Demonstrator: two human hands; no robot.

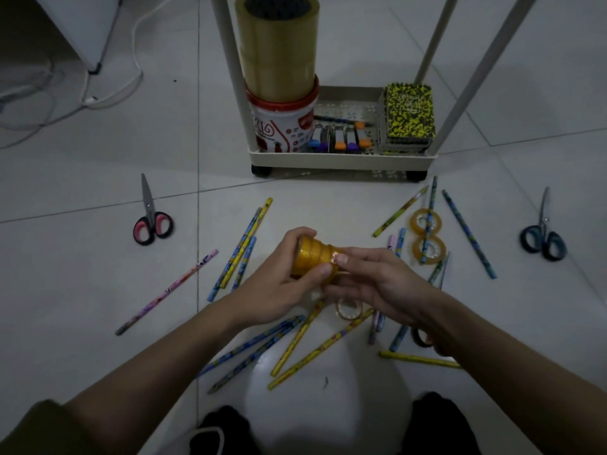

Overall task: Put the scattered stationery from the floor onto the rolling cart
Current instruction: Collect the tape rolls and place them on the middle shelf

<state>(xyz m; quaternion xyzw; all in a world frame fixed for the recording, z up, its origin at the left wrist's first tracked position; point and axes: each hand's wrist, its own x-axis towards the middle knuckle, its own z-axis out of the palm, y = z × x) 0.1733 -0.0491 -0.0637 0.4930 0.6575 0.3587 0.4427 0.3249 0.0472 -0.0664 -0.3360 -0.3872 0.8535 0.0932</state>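
A: Stationery's mostly on the floor (82, 152) still — pencils (241, 246), both scissors (152, 221), loose tape rolls (427, 236).
B: Cart (338, 159)?
A: Bottom tray's got markers, notebooks, big tape.
B: Hands?
A: Left hand (279, 284) and right hand (377, 280) both grip a gold tape stack (312, 257), mid-air. Early days imo.

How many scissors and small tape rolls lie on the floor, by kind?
Scissors: 2 (pink-handled pair, blue-handled pair); a possible third is hidden under the right arm.
Small tape rolls: 3
Total: 5
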